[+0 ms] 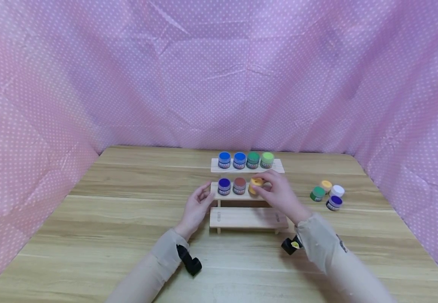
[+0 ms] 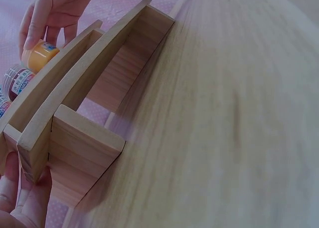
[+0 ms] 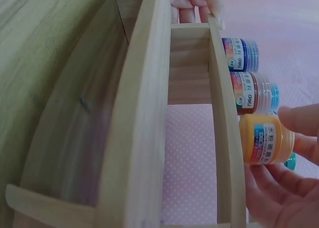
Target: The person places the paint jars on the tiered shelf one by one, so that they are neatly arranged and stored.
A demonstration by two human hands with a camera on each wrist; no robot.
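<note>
A stepped wooden stand (image 1: 249,217) rests on the table. My right hand (image 1: 279,191) pinches a yellow-orange paint jar (image 3: 264,139) between thumb and fingers, at the middle step. The jar's base is against the board, beside a brown-red paint jar (image 1: 239,186) and a purple paint jar (image 1: 224,186) standing left of it. My left hand (image 1: 197,206) grips the left end of the middle step; in the right wrist view its thumb lies at the board's end, with the other fingers below. Along the top step stand two blue jars (image 1: 239,160), a dark green jar (image 1: 252,160) and a light green jar (image 1: 267,160).
Right of the stand, a loose group on the table has a green jar (image 1: 317,194), a yellow-orange jar (image 1: 326,186), a white-lidded jar (image 1: 337,191) and a purple jar (image 1: 334,203). Pink dotted cloth (image 1: 219,84) hangs behind and beside the wooden table (image 1: 128,210).
</note>
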